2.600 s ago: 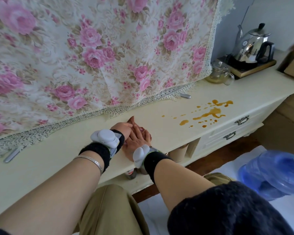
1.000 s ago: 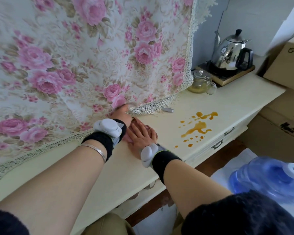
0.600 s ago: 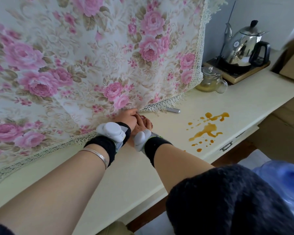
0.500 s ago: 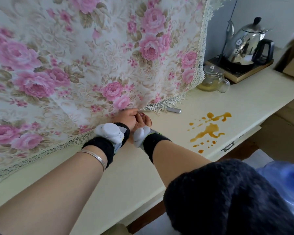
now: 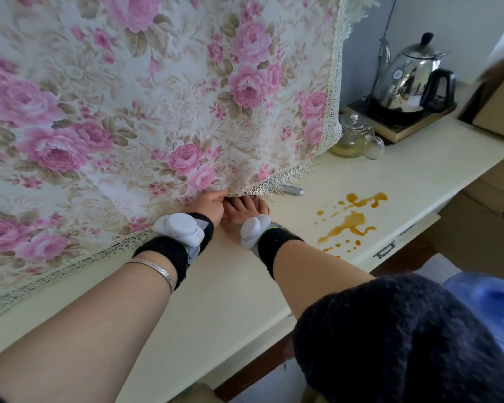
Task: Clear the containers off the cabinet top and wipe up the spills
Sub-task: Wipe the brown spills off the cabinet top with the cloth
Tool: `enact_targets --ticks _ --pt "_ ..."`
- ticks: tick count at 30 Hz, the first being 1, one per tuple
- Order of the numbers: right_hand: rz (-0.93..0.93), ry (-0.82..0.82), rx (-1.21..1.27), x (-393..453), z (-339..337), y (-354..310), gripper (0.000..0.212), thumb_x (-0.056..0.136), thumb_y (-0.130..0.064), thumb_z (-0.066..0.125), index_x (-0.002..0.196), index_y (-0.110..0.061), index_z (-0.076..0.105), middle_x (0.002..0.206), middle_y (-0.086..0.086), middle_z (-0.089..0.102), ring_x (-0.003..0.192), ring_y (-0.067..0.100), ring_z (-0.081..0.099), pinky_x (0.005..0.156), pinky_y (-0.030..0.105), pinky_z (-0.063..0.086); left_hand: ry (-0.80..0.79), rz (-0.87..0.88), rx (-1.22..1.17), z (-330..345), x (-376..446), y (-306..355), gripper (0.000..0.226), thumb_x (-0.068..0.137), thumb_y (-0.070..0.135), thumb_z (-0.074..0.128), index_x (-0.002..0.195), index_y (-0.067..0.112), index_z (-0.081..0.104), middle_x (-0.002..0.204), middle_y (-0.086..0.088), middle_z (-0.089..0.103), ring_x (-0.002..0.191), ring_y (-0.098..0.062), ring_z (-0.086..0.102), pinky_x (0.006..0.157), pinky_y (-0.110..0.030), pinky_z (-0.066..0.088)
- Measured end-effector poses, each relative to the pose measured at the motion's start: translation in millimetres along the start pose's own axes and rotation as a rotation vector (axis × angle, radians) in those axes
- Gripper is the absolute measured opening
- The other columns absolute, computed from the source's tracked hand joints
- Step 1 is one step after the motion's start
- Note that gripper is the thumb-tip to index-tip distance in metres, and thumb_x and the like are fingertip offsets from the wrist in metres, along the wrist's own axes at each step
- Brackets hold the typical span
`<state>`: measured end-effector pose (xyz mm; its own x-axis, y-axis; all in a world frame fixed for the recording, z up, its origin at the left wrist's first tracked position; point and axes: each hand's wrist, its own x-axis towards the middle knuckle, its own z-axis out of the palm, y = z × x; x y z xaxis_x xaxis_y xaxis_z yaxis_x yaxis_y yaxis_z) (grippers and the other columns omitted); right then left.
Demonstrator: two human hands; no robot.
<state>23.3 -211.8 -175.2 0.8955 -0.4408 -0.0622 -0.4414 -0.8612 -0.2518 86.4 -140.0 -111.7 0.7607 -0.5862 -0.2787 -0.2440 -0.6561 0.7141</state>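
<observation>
My left grip is pinched narrow on the lace hem of the floral cloth, where a second ago it lay over my other hand out on the open desk. My right grip now lies flat and spread, holding nothing, fingertips just under that hem. Both have slid from mid-desk toward the back edge, so I judge I'm lifting the cloth to look beneath it; the wiping hasn't begun.

Just right of my hands a small silver object lies at the hem. Further right, near the front edge, the amber spill is untouched: one long puddle, a smaller one behind it, droplets scattered around, wet and glossy. At the back right corner stand the glass teapot and, beyond it, the steel kettle on its tray.
</observation>
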Motion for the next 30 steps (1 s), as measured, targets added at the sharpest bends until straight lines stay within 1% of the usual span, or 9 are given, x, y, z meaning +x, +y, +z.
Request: enact_targets --ticks 3,4,7,9,12,19,26,28,30 --pt "0.044 0.082 0.091 -17.5 -3.1 18.9 0.046 0.092 -0.038 0.039 0.137 -0.040 0.028 0.140 -0.013 0.033 0.138 0.021 0.022 0.113 0.049 0.013 0.007 0.013 0.032 2.4 -4.1 3.6 0.052 0.087 0.000 0.040 0.131 0.022 0.056 0.137 -0.003 0.056 0.128 -0.022 0.051 0.106 -0.026 0.036" --pt "0.057 0.085 0.111 -23.1 -4.8 25.7 0.049 0.093 -0.038 0.038 0.141 -0.039 0.028 0.144 -0.013 0.030 0.141 0.020 0.018 0.113 0.050 0.013 0.015 0.017 0.055 3.9 -6.4 5.6 0.051 0.087 0.000 0.042 0.130 0.021 0.058 0.135 -0.004 0.058 0.125 -0.025 0.053 0.102 -0.026 0.037" --pt "0.099 0.024 0.123 -41.4 -13.1 44.4 0.059 0.096 -0.039 0.038 0.151 -0.034 0.017 0.158 -0.013 0.013 0.148 0.019 0.004 0.116 0.052 0.007 0.033 0.014 0.124 7.7 -13.4 10.3 0.048 0.090 0.004 0.042 0.134 0.022 0.054 0.137 -0.012 0.055 0.118 -0.032 0.055 0.092 -0.030 0.041" --pt "0.147 -0.002 0.125 -52.6 -15.3 55.5 0.060 0.097 -0.041 0.034 0.152 -0.035 0.012 0.160 -0.014 0.008 0.149 0.019 -0.002 0.117 0.052 0.003 0.016 0.012 0.154 9.4 -19.0 14.2 0.053 0.091 0.005 0.042 0.141 0.022 0.044 0.145 -0.013 0.046 0.120 -0.034 0.054 0.098 -0.033 0.045" --pt "0.201 -0.011 0.114 -66.3 -17.4 70.2 0.058 0.099 -0.044 0.031 0.152 -0.037 0.010 0.161 -0.015 0.004 0.150 0.017 -0.007 0.117 0.054 0.003 -0.008 0.012 0.195 11.7 -26.3 21.7 0.057 0.090 0.004 0.039 0.144 0.025 0.038 0.151 -0.010 0.039 0.119 -0.036 0.055 0.102 -0.041 0.047" --pt "0.266 -0.080 0.102 -91.0 -28.4 92.9 0.062 0.099 -0.045 0.034 0.153 -0.037 0.004 0.162 -0.012 -0.004 0.149 0.018 -0.012 0.118 0.050 -0.001 -0.032 -0.011 0.170 26.2 -45.4 41.2 0.054 0.094 0.007 0.036 0.146 0.023 0.037 0.155 -0.005 0.032 0.138 -0.027 0.038 0.112 -0.030 0.032" --pt "0.368 -0.156 0.069 -96.1 -37.8 89.2 0.060 0.098 -0.052 0.024 0.152 -0.040 0.001 0.161 -0.015 -0.008 0.149 0.018 -0.012 0.118 0.050 0.001 -0.064 0.017 0.138 29.4 -65.3 52.7 0.055 0.093 0.006 0.035 0.144 0.025 0.040 0.154 -0.006 0.034 0.133 -0.029 0.045 0.110 -0.034 0.039" --pt "0.335 -0.227 0.038 -99.0 -48.1 79.3 0.062 0.099 -0.053 0.025 0.152 -0.038 -0.002 0.161 -0.013 -0.012 0.149 0.020 -0.014 0.118 0.052 0.001 -0.053 0.017 0.123 26.5 -69.1 54.1 0.055 0.093 0.007 0.036 0.143 0.028 0.041 0.154 -0.004 0.034 0.132 -0.029 0.046 0.110 -0.034 0.039" --pt "0.234 -0.234 -0.047 -103.4 -48.7 64.0 0.062 0.101 -0.048 0.027 0.153 -0.034 -0.004 0.160 -0.012 -0.014 0.149 0.021 -0.014 0.119 0.050 -0.002 -0.041 0.007 0.114 24.6 -70.2 53.0 0.055 0.093 0.007 0.036 0.143 0.029 0.041 0.154 -0.003 0.034 0.130 -0.029 0.048 0.108 -0.034 0.041"
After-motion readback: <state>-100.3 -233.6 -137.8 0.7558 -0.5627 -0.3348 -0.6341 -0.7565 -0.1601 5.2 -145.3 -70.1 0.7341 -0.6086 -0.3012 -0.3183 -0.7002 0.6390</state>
